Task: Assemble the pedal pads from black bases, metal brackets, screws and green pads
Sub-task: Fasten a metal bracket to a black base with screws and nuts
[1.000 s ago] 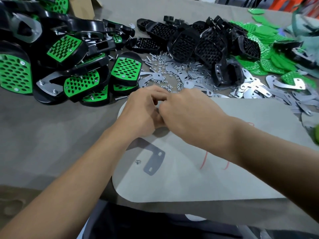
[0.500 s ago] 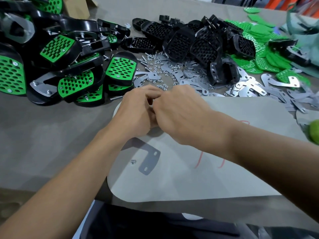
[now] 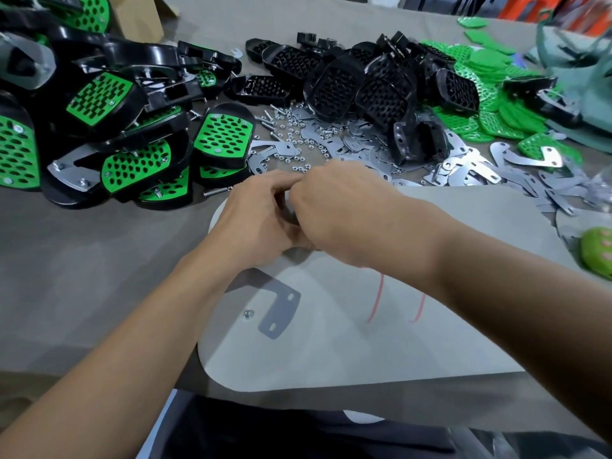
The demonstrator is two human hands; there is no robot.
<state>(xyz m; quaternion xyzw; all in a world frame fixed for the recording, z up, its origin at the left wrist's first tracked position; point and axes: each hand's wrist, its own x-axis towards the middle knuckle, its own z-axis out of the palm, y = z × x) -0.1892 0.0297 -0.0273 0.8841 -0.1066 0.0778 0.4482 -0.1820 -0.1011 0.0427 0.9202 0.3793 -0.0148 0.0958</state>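
My left hand (image 3: 255, 220) and my right hand (image 3: 347, 207) meet over the far edge of a pale work board (image 3: 430, 342). Their fingers are curled together around a small grey metal part that is almost wholly hidden between them. One flat metal bracket (image 3: 278, 309) lies on the board below my left wrist, with a nut (image 3: 247, 314) beside it. Loose screws and nuts (image 3: 291, 127) are scattered just beyond my hands. Behind them is a heap of black bases (image 3: 334, 87), with loose green pads (image 3: 490, 107) to its right.
Finished pedal pads (image 3: 132, 167) with green faces are stacked at the left. Several metal brackets (image 3: 463, 173) lie spread at the right. A cardboard box (image 3: 142, 18) stands at the back left. A green round object (image 3: 599, 253) sits at the right edge.
Both hands stay pressed together at the same spot on the board's far edge, with only small finger shifts. The view has drifted slightly.
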